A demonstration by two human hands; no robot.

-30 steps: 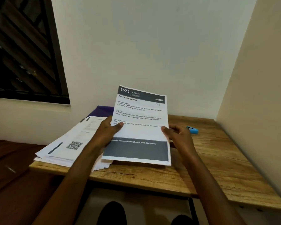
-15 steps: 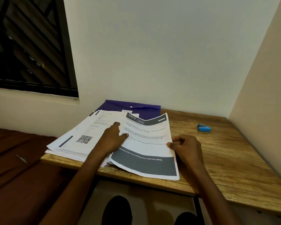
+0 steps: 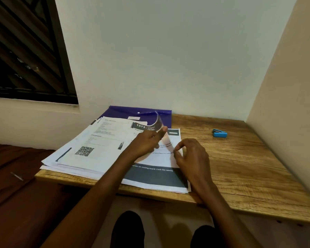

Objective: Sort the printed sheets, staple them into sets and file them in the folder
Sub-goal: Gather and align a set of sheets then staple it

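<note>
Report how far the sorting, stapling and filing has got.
Done: little beyond a start on sorting; the QR-code stack lies apart at the left. In hand: the left hand lifts the top corner of the 1573 sheet while the right hand pinches its right edge. Left: the blue stapler sits untouched and the purple folder lies shut behind, so stapling and filing remain.

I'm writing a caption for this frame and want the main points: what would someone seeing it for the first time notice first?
Most striking is the printed sheet headed 1573, its top corner curled up by the left hand over a small set of sheets at the wooden table's front edge, with the right hand beside it. A larger paper stack with a QR code lies left, overlapping a purple folder against the wall. A small blue stapler sits alone far right.
</note>
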